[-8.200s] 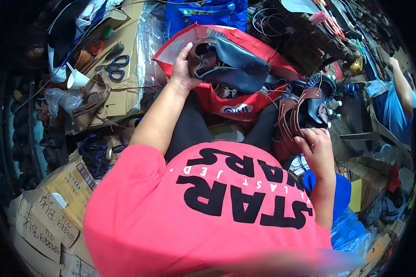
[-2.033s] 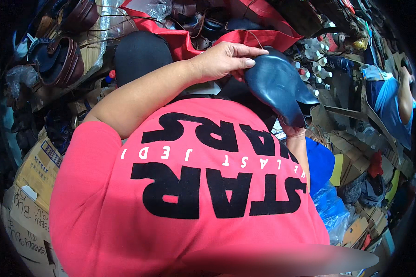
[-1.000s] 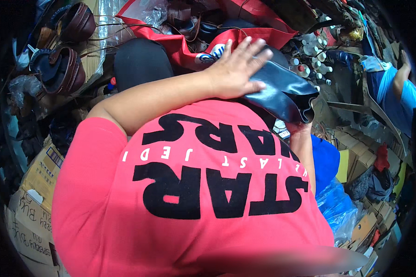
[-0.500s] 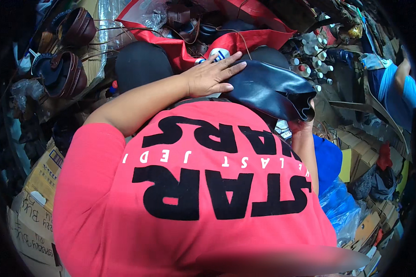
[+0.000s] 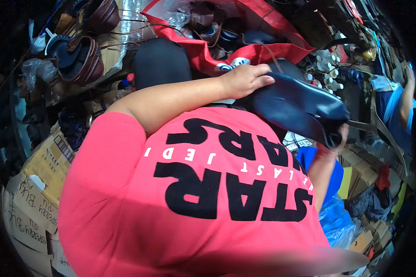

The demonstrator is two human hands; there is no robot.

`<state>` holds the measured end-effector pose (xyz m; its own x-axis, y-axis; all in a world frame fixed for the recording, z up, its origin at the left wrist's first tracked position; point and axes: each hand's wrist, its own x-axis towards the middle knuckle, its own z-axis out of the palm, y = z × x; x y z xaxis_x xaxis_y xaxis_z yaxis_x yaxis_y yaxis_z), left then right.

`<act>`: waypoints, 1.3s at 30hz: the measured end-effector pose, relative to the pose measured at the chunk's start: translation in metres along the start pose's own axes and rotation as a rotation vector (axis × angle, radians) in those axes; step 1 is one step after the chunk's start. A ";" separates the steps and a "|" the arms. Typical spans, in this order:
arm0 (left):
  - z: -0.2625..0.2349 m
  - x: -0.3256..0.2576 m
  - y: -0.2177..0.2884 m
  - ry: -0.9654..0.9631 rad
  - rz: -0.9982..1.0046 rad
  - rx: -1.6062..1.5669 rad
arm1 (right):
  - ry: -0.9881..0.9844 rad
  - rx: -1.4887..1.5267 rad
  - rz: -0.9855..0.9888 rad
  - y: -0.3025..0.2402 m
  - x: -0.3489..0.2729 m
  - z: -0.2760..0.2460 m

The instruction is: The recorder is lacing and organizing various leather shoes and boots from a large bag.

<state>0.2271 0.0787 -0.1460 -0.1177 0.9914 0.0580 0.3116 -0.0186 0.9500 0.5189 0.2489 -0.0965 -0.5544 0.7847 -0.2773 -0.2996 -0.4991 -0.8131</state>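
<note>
Leather piece (image 5: 300, 108): dark blue, held between both hands, right of centre.
Left hand (image 5: 244, 79): fingers curled over its far-left end.
Right hand (image 5: 335, 143): mostly hidden beneath; seemingly gripping its near-right end.

Brown cardboard boxes (image 5: 37, 184) with dark handwriting and a white label stack left of the red shirt (image 5: 185, 203). Right of the shirt lie a yellow box (image 5: 345, 183) and small brown cartons (image 5: 363, 240).
</note>
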 end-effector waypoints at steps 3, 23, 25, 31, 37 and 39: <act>-0.018 0.018 0.004 0.131 0.257 0.104 | 0.007 -0.464 -0.474 -0.038 -0.014 0.048; 0.044 0.060 -0.041 -0.035 -0.220 0.164 | -0.530 -1.764 -0.129 0.012 -0.024 0.091; 0.064 0.037 -0.024 0.032 -0.156 0.348 | -0.543 -1.771 -0.106 0.012 -0.018 0.096; 0.053 0.045 -0.050 -0.169 -0.139 0.170 | -0.545 -1.792 -0.073 0.012 -0.013 0.102; 0.050 0.050 -0.059 -0.027 -0.075 0.078 | -0.561 -1.812 -0.038 0.012 -0.009 0.107; 0.039 0.063 -0.063 0.114 -0.107 -0.015 | -0.581 -1.803 -0.043 0.013 -0.008 0.107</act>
<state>0.2366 0.1471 -0.2137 -0.2562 0.9666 -0.0101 0.2774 0.0835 0.9571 0.4360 0.1967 -0.0504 -0.8419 0.3886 -0.3743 0.5264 0.7440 -0.4115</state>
